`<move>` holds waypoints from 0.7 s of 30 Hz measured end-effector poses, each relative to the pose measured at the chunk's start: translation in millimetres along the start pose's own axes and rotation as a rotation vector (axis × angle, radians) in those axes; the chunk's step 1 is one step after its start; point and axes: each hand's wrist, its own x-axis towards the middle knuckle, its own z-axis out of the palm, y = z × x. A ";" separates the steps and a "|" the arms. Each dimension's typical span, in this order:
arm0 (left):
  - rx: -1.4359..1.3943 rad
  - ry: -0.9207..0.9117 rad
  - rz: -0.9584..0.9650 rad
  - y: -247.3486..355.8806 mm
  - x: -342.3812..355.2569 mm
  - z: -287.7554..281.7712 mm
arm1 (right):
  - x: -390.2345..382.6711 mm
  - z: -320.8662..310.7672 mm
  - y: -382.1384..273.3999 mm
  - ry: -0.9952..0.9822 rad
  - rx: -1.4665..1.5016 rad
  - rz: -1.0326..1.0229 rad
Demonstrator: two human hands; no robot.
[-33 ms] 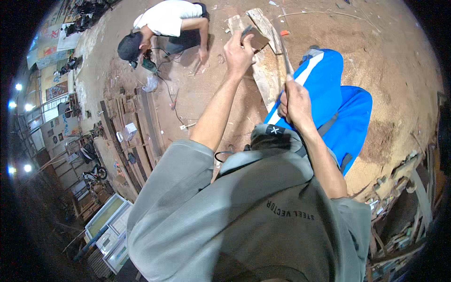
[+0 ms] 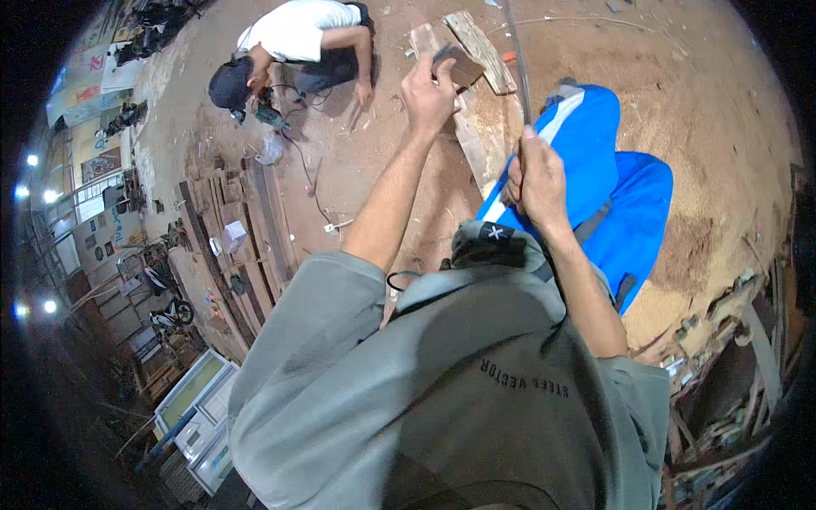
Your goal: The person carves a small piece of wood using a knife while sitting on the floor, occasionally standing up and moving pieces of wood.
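My left hand (image 2: 427, 95) is closed around a flat brown wood block (image 2: 464, 70), its thumb and fingers on the near left side. A dark grey edge shows between thumb and fingers; I cannot make out what it is. In my right hand (image 2: 539, 177) is the handle end of a long, narrow blade (image 2: 518, 64), like a machete, pointing away from me to the right of the block. Its handle is mostly hidden in my fist. Below the block lies a pale, rough wooden board (image 2: 478, 151), and a short split plank (image 2: 481, 53) rests just beyond it.
A co-worker in a white shirt (image 2: 293, 32) bends low at the far left over a green corded power tool (image 2: 270, 117). Long planks (image 2: 263, 229) lie at left. Sawdust (image 2: 663, 280) covers the ground at right, near a scrap wood pile (image 2: 722, 365). My blue-trousered legs (image 2: 586, 144) are folded at right.
The blade in my right hand has swung up and slightly right, away from the plank and block. My left hand keeps hold of the block, shifted very slightly left.
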 end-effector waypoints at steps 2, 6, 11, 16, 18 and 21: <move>0.002 0.011 0.020 4.1 -0.6 1.9 | -5.6 4.9 -14.1 0.032 -0.012 -0.443; 0.013 -0.001 0.056 9.1 2.1 4.3 | 17.5 -13.3 24.0 0.046 -0.360 -0.251; -0.031 0.032 0.074 -8.3 -3.9 4.0 | 12.7 -10.1 13.8 0.085 -0.344 -0.238; -0.039 -0.030 0.057 3.7 -5.6 9.2 | 11.4 -5.5 14.7 0.078 -0.212 -0.605; -0.101 -0.016 0.155 19.0 2.1 15.5 | 13.8 -12.6 21.5 0.100 -0.373 -0.388; -0.031 -0.088 0.192 25.2 5.6 18.2 | 29.7 -25.2 31.0 0.109 -0.463 -0.121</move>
